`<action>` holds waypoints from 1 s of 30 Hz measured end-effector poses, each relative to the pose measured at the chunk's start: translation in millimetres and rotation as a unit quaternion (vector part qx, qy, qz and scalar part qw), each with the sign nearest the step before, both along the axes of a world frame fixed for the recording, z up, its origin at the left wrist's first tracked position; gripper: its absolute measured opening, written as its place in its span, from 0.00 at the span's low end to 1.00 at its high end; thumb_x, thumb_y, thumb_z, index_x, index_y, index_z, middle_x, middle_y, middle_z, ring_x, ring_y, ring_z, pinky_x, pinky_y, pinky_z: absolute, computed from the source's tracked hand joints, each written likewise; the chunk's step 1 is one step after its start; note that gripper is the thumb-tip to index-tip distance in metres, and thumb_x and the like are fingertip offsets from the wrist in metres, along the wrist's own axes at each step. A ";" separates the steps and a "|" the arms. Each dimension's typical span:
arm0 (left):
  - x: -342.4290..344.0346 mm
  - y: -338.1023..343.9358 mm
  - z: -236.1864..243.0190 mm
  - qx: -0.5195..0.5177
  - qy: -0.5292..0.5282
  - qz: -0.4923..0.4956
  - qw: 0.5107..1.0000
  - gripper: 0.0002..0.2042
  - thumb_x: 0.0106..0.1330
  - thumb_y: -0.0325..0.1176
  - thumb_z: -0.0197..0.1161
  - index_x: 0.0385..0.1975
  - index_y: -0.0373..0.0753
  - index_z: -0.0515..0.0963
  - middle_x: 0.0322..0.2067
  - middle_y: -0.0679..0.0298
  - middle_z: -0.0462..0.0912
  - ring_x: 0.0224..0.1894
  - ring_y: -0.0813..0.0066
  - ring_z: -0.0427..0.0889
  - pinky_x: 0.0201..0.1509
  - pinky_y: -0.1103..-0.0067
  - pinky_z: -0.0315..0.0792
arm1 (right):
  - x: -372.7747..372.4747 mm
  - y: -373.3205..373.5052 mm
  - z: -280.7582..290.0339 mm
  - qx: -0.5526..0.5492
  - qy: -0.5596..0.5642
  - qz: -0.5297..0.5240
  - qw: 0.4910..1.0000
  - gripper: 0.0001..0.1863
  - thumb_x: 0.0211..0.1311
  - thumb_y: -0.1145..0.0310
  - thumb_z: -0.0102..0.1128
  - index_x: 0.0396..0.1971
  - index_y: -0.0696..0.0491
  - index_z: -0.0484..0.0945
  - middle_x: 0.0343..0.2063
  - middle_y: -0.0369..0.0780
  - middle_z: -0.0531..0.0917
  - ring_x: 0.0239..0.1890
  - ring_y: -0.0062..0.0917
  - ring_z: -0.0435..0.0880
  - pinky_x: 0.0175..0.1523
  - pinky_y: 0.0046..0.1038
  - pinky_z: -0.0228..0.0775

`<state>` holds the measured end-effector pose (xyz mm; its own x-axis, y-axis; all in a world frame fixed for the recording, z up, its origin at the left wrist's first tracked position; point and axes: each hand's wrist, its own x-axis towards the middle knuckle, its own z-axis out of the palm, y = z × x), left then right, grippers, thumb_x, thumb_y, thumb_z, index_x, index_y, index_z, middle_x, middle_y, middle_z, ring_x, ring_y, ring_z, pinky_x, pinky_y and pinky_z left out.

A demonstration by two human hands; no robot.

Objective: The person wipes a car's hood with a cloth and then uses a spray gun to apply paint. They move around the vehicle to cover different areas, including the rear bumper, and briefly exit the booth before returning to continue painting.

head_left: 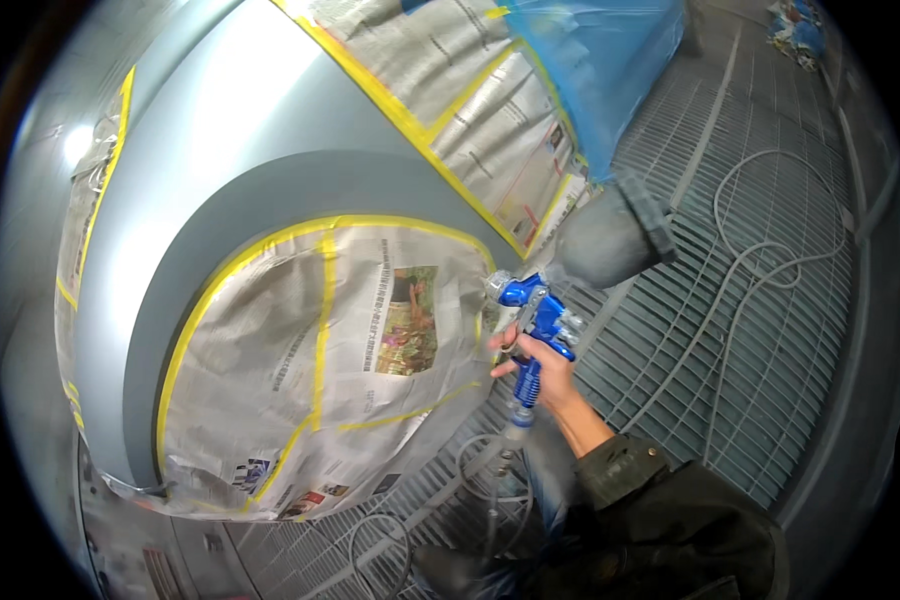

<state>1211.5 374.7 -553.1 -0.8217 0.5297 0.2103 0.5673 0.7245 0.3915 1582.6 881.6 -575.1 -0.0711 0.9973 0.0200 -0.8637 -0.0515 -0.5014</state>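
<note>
My right hand is wrapped round the grip of a blue spray gun, its fingers at the trigger. A grey paint cup sits on the gun, tilted toward the upper right. The gun's nozzle end points left at a car's silver-grey fender, close to the lower tip of its wheel arch. Newspaper edged with yellow tape covers the wheel opening. An air hose hangs from the base of the grip. My left hand is not in view.
Blue plastic sheeting and more taped newspaper cover the car's upper parts. The floor is metal grating. A grey hose lies in loops at the right. Crumpled wrapping lies at the far right.
</note>
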 end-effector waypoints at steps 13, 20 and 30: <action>3.3 63.6 25.3 0.084 -0.054 -0.082 0.992 0.08 0.63 0.31 0.60 0.40 0.39 0.78 0.27 0.50 0.81 0.32 0.52 0.84 0.33 0.70 0.74 | -4.1 -88.1 35.1 0.133 -0.189 0.010 0.973 0.31 0.68 0.53 0.47 0.62 0.60 0.62 0.54 0.48 0.74 0.55 0.33 0.77 0.26 0.27 0.82; -64.7 44.8 54.1 0.087 -0.069 -0.166 0.980 0.13 0.55 0.27 0.66 0.42 0.41 0.77 0.30 0.52 0.82 0.33 0.49 0.82 0.32 0.68 0.73 | -59.8 -146.9 99.1 0.157 -0.263 0.070 0.949 0.41 0.60 0.39 0.50 0.61 0.59 0.63 0.56 0.46 0.73 0.54 0.35 0.76 0.29 0.31 0.80; -113.4 -29.5 142.2 0.048 -0.137 -0.161 0.976 0.11 0.62 0.35 0.62 0.41 0.38 0.77 0.28 0.46 0.80 0.33 0.45 0.81 0.34 0.65 0.73 | -101.1 -217.3 273.3 0.133 -0.387 -0.078 0.909 0.27 0.63 0.54 0.54 0.53 0.61 0.72 0.48 0.45 0.79 0.49 0.31 0.80 0.25 0.27 0.79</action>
<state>1098.1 345.1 -410.9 -0.6487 0.7580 0.0680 0.6238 0.4784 0.6180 1481.5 664.3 -301.8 -0.0238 0.9636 0.2662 -0.2322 0.2536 -0.9390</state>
